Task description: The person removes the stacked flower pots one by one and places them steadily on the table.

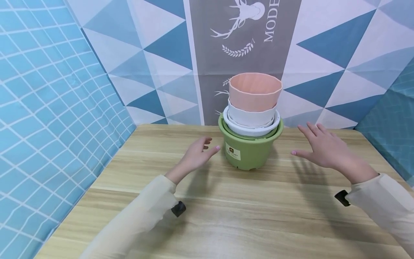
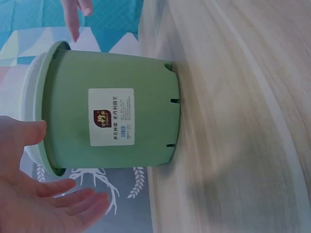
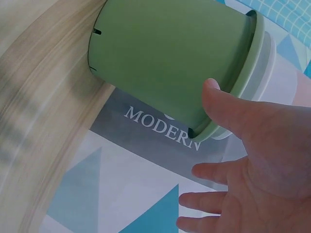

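A stack of flower pots stands upright at the back of the table. At the bottom is a green flower pot (image 1: 249,153) with a white label (image 2: 112,117). White pots (image 1: 252,117) sit nested in it, and a pink pot (image 1: 255,93) tops the stack. Just left of the green pot my left hand (image 1: 198,153) hovers, thumb apart from loosely bent fingers, holding nothing. To the right, farther from the stack, my right hand (image 1: 325,145) is spread with fingers extended. Neither hand visibly touches the pots in the head view.
The wooden table (image 1: 226,212) meets a patterned cloth backdrop (image 1: 161,54) right behind the stack. A blue tile-patterned sheet (image 1: 48,108) borders the left side, and a teal one (image 1: 388,126) the right. Small black devices (image 1: 178,208) hang at both cuffs.
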A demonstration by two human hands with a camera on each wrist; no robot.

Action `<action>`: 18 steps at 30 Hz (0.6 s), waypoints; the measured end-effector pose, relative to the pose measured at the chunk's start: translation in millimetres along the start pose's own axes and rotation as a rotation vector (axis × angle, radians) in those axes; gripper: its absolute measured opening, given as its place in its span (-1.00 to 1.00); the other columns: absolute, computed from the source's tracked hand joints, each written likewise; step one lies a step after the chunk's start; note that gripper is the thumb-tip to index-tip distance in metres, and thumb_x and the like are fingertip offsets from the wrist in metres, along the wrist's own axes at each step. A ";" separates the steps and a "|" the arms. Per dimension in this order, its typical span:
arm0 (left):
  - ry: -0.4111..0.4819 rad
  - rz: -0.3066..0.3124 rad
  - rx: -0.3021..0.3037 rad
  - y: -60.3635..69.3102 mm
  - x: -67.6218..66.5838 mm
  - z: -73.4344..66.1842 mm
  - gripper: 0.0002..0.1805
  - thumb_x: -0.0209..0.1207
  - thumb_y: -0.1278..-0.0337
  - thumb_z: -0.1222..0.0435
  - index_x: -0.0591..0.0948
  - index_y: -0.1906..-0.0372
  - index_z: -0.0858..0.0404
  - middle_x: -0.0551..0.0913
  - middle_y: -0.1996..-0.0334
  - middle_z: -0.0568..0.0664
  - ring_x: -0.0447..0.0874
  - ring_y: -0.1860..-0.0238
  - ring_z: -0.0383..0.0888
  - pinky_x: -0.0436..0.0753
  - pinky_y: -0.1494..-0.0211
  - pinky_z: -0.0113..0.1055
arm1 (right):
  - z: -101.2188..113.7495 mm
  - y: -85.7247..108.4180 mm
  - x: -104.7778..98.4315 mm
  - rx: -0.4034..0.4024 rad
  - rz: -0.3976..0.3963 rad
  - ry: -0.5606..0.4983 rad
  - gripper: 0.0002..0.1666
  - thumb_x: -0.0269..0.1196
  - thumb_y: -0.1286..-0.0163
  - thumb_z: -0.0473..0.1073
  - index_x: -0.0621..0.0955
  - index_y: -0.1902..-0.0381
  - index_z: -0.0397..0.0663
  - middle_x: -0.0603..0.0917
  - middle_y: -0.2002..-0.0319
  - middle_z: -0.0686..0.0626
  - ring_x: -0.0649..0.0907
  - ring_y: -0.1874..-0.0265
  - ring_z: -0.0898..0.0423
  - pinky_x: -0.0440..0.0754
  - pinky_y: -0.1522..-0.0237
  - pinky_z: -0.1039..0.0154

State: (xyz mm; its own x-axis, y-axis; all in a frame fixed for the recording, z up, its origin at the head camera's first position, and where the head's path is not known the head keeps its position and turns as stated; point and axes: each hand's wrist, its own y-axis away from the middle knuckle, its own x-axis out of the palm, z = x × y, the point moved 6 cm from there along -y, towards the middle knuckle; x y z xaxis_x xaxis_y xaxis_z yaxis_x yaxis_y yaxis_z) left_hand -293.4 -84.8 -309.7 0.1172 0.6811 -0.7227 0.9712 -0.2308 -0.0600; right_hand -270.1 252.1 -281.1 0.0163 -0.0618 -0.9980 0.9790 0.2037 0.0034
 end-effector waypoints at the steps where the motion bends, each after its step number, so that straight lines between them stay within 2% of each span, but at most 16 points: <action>1: 0.015 0.003 -0.002 -0.8 0.2 -0.6 -0.32 0.08 -0.30 -0.05 0.32 -0.35 0.29 0.44 -0.30 0.20 0.48 -0.28 0.14 0.57 -0.36 -0.01 | 0.0 0.2 -0.2 0.001 0.006 0.000 0.25 0.05 -0.19 0.56 0.01 -0.49 -0.22 -0.02 -0.45 -0.49 0.01 -0.40 -0.51 0.03 -0.37 -0.55; 6: 0.066 0.020 -0.019 -3.5 -1.0 -2.9 -0.34 0.10 -0.30 -0.03 0.34 -0.34 0.28 0.47 -0.27 0.19 0.50 -0.26 0.12 0.62 -0.33 -0.04 | 2.0 0.7 -4.8 -0.004 -0.009 0.006 0.27 0.06 -0.17 0.58 0.04 -0.48 -0.24 0.04 -0.42 -0.51 0.08 -0.37 -0.51 0.17 -0.29 -0.57; 11: 0.115 0.029 -0.045 -7.8 -4.7 -1.4 -0.38 0.13 -0.27 -0.01 0.39 -0.29 0.28 0.56 -0.20 0.15 0.54 -0.23 0.05 0.66 -0.27 -0.09 | 5.3 0.3 -13.3 -0.023 -0.049 0.022 0.20 0.14 -0.20 0.49 0.09 -0.47 -0.24 0.10 -0.40 -0.51 0.15 -0.35 -0.50 0.31 -0.21 -0.56; 18: 0.260 0.066 -0.085 -15.5 -6.1 2.1 -0.46 0.11 -0.32 0.08 0.42 -0.25 0.32 0.59 -0.11 0.21 0.64 -0.09 0.07 0.72 -0.19 -0.19 | 6.7 0.1 -22.2 -0.013 -0.054 0.020 0.18 0.11 -0.22 0.50 0.11 -0.46 -0.26 0.10 -0.39 -0.51 0.20 -0.33 -0.49 0.39 -0.17 -0.52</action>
State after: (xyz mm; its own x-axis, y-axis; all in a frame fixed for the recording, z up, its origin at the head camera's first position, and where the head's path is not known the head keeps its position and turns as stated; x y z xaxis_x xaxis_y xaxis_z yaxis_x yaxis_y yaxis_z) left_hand -309.6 -86.8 -305.8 0.2198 0.8243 -0.5217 0.9722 -0.2292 0.0475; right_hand -269.0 246.9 -258.6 -0.0405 -0.0537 -0.9977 0.9756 0.2137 -0.0510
